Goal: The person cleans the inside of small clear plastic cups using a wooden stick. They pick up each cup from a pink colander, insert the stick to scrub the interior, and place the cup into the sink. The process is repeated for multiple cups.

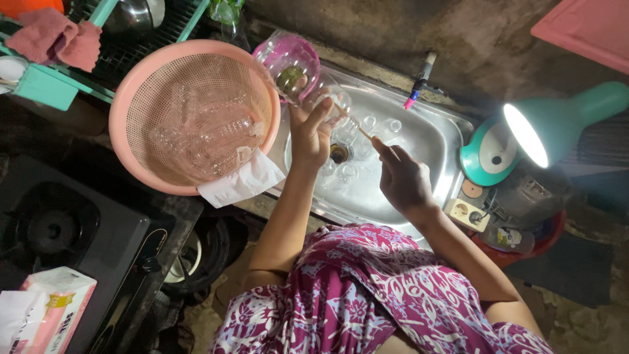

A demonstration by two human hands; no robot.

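Your left hand [309, 134] has its fingers closed around a clear plastic bottle [308, 75], tilted over the sink [426, 141], so your right hand [401, 180], fingers pinching a thin stick [354, 124], reaches inside it.

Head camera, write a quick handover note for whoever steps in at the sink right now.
Left hand holds a clear plastic bottle tilted over the steel sink.
Right hand holds a thin stick pushed into the bottle's mouth.
Several small clear glasses sit in the sink.
Pink colander to the left already holds clear bottles.
Done: the ones in the colander, it seems. Left: this bottle, probably the glasses.
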